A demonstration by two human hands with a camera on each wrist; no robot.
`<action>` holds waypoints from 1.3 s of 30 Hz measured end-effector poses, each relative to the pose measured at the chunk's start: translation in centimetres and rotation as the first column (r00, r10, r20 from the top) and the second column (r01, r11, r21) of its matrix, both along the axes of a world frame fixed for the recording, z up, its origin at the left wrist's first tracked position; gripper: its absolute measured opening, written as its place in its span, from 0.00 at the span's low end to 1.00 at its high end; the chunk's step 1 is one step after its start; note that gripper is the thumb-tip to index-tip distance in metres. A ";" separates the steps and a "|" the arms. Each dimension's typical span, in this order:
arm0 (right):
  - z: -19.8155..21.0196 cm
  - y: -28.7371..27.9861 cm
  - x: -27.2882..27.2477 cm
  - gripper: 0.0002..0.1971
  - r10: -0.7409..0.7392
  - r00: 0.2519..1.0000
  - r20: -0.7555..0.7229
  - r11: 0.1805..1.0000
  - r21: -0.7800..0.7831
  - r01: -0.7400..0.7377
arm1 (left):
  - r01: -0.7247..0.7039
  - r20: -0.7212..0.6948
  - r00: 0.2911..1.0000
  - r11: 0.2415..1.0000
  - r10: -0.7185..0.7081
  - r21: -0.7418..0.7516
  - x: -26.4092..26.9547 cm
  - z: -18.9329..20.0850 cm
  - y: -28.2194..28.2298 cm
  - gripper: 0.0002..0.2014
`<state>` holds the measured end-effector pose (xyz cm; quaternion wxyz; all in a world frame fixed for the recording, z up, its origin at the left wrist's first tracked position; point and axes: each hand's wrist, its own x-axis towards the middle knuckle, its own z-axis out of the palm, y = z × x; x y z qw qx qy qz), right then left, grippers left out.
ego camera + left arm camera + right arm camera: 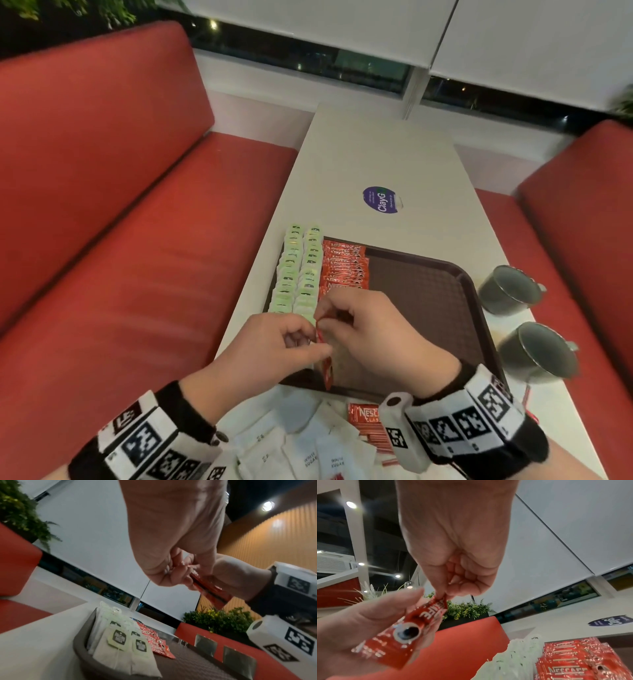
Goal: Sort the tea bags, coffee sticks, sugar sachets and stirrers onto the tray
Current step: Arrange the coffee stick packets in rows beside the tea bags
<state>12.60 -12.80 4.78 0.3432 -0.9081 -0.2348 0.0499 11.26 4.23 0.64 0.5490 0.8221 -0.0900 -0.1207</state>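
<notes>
Both hands hold one red foil coffee stick (323, 356) above the brown plastic tray (428, 301): right hand (373, 329) fingers pinch its far end, left hand (274, 346) fingers grip its middle, its long axis running away from the person; the row of red sticks (344, 267) lies just beyond the fingers

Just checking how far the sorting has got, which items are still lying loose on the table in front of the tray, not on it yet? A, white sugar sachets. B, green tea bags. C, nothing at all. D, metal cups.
A: the white sugar sachets lie in a loose heap on the table at the near edge of the tray, while the tea bags sit in rows on it.
</notes>
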 end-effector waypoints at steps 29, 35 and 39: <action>-8.2 -3.5 5.3 0.01 -0.381 0.898 -0.220 0.750 -0.641 0.161 | -0.513 -0.347 0.837 0.827 0.422 -0.231 -3.5 -5.0 8.3 0.11; -7.8 -2.9 5.0 0.04 -0.369 0.914 -0.169 0.723 -0.671 0.168 | -0.528 -0.351 0.828 0.818 0.436 -0.229 -5.0 -5.4 8.8 0.10; -5.1 -3.5 3.5 0.06 -0.352 0.936 -0.018 0.772 -0.572 0.279 | -0.514 -0.311 0.842 0.830 0.440 -0.217 -5.7 -4.8 8.4 0.08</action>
